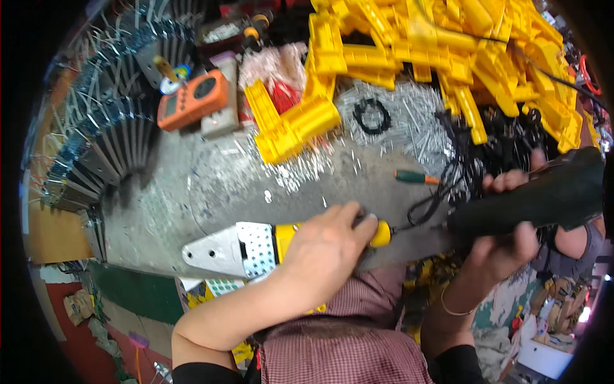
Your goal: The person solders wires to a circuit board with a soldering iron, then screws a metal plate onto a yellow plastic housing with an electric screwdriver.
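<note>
My left hand (329, 246) is closed around the yellow plastic handle (382, 234) of a device lying along the bench edge. A silver, tapering metal plate (214, 251) with holes and a dotted white section (258, 246) extends from the handle to the left. My right hand (505, 246) grips a dark green power tool (531, 198), probably an electric screwdriver, from both sides. The tool's narrow end points left toward the yellow handle's end; I cannot tell whether they touch. Just beyond, a small green and orange hand screwdriver (412, 176) lies near a black cord (425, 208).
Yellow plastic shells (409, 48) are heaped at the back right, above a pile of metal screws (416, 118) with a black ring (371, 116) on it. An orange meter (195, 101) stands back left. Grey metal plates with wires (121, 147) line the left side.
</note>
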`<state>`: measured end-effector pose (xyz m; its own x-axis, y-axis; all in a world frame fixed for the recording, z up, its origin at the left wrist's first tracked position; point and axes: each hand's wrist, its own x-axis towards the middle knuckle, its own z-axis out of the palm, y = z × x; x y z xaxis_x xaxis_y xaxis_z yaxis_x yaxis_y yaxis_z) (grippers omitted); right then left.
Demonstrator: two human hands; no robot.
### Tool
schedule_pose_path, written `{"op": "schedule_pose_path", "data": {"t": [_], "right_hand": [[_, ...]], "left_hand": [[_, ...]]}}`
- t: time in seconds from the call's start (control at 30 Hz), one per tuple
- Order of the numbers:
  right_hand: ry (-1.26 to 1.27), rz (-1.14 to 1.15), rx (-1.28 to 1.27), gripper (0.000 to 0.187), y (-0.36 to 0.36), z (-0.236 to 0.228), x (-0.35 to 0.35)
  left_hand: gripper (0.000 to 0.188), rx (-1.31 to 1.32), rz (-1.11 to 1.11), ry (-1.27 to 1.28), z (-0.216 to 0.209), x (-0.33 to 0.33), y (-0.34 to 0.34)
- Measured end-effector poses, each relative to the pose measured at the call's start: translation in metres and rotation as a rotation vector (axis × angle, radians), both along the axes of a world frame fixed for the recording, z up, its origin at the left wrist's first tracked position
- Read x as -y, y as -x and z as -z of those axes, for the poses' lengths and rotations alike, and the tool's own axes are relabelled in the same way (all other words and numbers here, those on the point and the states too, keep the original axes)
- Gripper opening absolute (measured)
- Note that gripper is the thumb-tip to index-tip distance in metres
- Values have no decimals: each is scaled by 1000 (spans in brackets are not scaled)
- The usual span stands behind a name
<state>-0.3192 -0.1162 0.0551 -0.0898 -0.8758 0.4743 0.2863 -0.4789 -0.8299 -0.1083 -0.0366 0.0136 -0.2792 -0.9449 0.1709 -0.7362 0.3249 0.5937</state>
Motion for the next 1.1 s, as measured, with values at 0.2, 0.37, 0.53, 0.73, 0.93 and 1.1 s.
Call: {"op": "schedule_pose_path", "data": {"t": [0.2,0.37,0.53,0.73,0.93,1.1], "right_hand": [[57,-481,127,72,-12,-11,-5],[41,-490,15,61,-36,-7,-15],[-5,-464,-108,53,-49,-8,-14],[-28,-903,-130,48,-57,-11,7],[-48,-616,-238,55,-66,-14,-16],[-87,-491,-176,60,-56,-14,-25]], "left_hand": [[26,2,69,-115,-11,17,-1],[32,-69,9,-130,-8,15,2],[34,-97,18,-152,-3,14,0],[37,-115,16,-131,1,12,-1],[38,-120,14,-138,4,13,1],[37,-58,9,-134,2,13,1]]}}
